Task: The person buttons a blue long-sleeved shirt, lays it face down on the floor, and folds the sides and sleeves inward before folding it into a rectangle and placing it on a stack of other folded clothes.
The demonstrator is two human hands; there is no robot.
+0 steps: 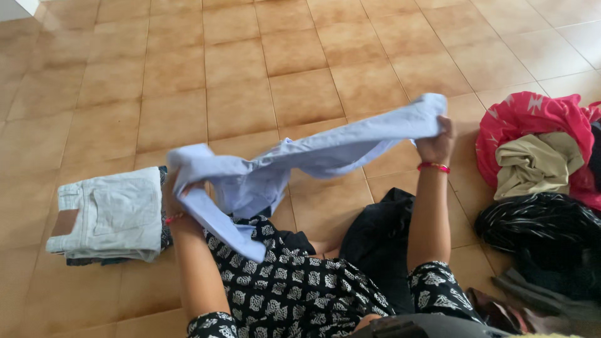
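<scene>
Lavender shirt [300, 159] being stretched above the tiled floor [250, 75], left hand [178, 194] and right hand [438, 141] both pinching its ends. Unfolding stage, apparently; next calling for squaring edges. Folded pale jeans [109, 216] stacked left; unsorted clothes heap [544, 181] right.

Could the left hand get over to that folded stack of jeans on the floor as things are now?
Probably yes. The stack of jeans lies on the floor right beside the left hand, with nothing between them. But that hand is gripping one end of the light blue garment, so it would have to let go first.
</scene>
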